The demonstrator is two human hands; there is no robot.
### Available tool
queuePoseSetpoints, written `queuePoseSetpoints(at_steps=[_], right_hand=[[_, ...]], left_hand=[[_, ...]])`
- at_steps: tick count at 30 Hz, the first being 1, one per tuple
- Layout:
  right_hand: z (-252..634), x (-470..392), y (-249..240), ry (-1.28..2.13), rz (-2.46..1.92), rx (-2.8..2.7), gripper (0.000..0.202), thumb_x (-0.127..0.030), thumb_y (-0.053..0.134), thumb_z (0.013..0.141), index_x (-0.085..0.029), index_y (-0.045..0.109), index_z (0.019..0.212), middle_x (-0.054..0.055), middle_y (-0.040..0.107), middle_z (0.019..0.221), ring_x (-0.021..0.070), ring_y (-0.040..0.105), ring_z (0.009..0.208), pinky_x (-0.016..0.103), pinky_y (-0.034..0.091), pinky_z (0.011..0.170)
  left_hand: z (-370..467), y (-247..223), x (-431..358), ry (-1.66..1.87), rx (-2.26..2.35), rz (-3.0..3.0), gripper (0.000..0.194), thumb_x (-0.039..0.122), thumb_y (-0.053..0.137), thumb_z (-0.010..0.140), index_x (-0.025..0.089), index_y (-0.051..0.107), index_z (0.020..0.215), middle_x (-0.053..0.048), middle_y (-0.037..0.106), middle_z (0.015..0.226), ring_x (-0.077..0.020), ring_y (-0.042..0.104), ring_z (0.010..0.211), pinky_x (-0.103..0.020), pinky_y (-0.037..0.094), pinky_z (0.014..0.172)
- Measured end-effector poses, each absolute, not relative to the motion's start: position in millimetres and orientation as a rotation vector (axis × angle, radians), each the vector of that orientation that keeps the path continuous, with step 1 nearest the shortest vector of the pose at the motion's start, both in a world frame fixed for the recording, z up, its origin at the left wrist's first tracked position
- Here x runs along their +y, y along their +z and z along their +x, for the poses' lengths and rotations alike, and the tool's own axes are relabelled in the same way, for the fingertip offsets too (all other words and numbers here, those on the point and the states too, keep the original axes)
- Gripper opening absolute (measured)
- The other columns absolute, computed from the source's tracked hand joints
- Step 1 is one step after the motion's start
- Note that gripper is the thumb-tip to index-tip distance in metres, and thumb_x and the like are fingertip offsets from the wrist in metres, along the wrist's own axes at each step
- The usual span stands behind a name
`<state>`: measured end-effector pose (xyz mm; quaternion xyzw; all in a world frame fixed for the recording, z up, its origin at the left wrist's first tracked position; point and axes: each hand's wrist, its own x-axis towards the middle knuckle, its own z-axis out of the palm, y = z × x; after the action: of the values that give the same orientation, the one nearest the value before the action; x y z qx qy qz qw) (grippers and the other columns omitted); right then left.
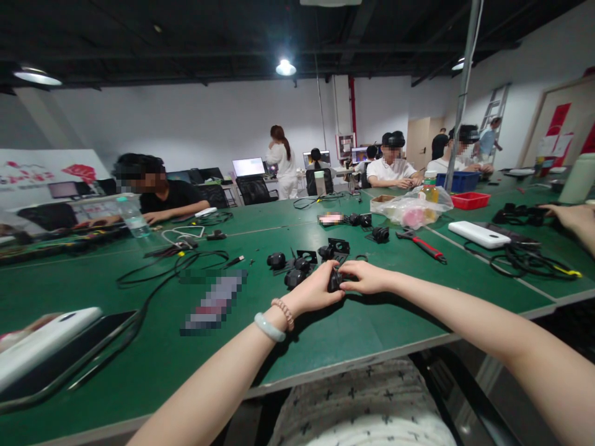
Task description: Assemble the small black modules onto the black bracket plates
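A person's bare left hand (318,290) and right hand (367,277) meet over a green table (353,331), working close together on a small black part (334,280). The left hand, beneath a pale bangle (269,327) and a beaded bracelet (283,313), grasps the part between thumb and fingers, while the right hand pinches it from the other side, its fingers partly hiding the piece. The part sits between the two hands, near the table's front edge, its finer detail too small to tell

Just beyond the hands stands a cluster of black components (294,279), rounded bodies among flat plates. Farther back lie another black component (380,234) and, to its right, red-handled pliers (425,246). A clear plastic bag (411,209) rests past them, near a red tray (470,200) and a blue bin (458,181). At right, a white device (478,235) lies beside coiled black cables (523,259); at left, a pixelated flat object (214,303) lies on the green surface near a long black cable (160,291). Across the table, a co-worker in black (165,192) leans over the work surface at left, and a co-worker in a white shirt (393,164) sits toward the right, beneath hanging lamps (286,67)
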<state>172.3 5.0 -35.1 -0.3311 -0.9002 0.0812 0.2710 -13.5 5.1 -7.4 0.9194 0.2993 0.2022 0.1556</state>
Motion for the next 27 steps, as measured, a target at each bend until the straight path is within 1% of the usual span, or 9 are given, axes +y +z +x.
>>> queuePoseSetpoints(at_steps=[8, 11, 13, 17, 22, 27], right_hand=[[171.6, 5.3, -34.8, 0.257, -0.886, -2.453, 0.027, -0.032, 0.047, 0.079, -0.012, 0.056, 0.095, 0.011, 0.057, 0.098, 0.018, 0.052, 0.091, 0.031, 0.04, 0.079], [172.0, 4.2, -33.2, 0.268, -0.91, -2.434, 0.029, -0.033, 0.051, 0.076, -0.012, 0.056, 0.095, 0.01, 0.058, 0.095, 0.0183, 0.053, 0.087, 0.03, 0.041, 0.077], [173.1, 2.8, -31.8, 0.282, -0.925, -2.4, 0.034, -0.033, 0.056, 0.072, -0.012, 0.054, 0.099, 0.01, 0.059, 0.095, 0.0184, 0.054, 0.085, 0.03, 0.041, 0.074], [175.1, -0.8, -29.2, 0.322, -0.9, -2.311, 0.041, -0.027, 0.062, 0.065, -0.014, 0.05, 0.102, 0.007, 0.059, 0.093, 0.0171, 0.055, 0.082, 0.028, 0.042, 0.072], [173.9, -2.4, -27.3, 0.283, -0.82, -2.28, 0.036, -0.022, 0.064, 0.061, -0.014, 0.052, 0.094, 0.005, 0.059, 0.088, 0.0155, 0.054, 0.08, 0.026, 0.042, 0.07], [172.2, -2.5, -26.6, 0.267, -0.811, -2.288, 0.03, -0.021, 0.062, 0.063, -0.015, 0.053, 0.09, 0.005, 0.059, 0.086, 0.0155, 0.054, 0.08, 0.027, 0.041, 0.071]], left_hand=[[-15.4, -10.7, 9.6, 0.589, 0.814, 2.66, 0.056, 0.027, 0.056, 0.065, 0.017, 0.034, 0.115, -0.008, 0.048, 0.109, -0.021, 0.049, 0.099, -0.033, 0.039, 0.086], [-15.0, -10.8, 9.4, 0.589, 0.808, 2.658, 0.057, 0.027, 0.056, 0.065, 0.017, 0.033, 0.116, -0.008, 0.047, 0.11, -0.0211, 0.048, 0.1, -0.033, 0.038, 0.087], [-14.5, -9.8, 8.2, 0.594, 0.806, 2.653, 0.058, 0.027, 0.056, 0.065, 0.016, 0.032, 0.116, -0.008, 0.047, 0.111, -0.0214, 0.047, 0.101, -0.034, 0.037, 0.088], [-13.7, -6.2, 5.1, 0.585, 0.782, 2.648, 0.055, 0.025, 0.057, 0.065, 0.016, 0.034, 0.114, -0.007, 0.049, 0.107, -0.021, 0.049, 0.097, -0.034, 0.038, 0.086], [-14.0, -4.0, 3.1, 0.587, 0.774, 2.644, 0.052, 0.026, 0.056, 0.066, 0.017, 0.036, 0.112, -0.006, 0.05, 0.105, -0.0204, 0.05, 0.094, -0.033, 0.039, 0.083], [-14.1, -4.2, 3.4, 0.565, 0.781, 2.655, 0.052, 0.026, 0.056, 0.065, 0.016, 0.036, 0.112, -0.006, 0.05, 0.103, -0.0202, 0.05, 0.092, -0.032, 0.04, 0.081]])
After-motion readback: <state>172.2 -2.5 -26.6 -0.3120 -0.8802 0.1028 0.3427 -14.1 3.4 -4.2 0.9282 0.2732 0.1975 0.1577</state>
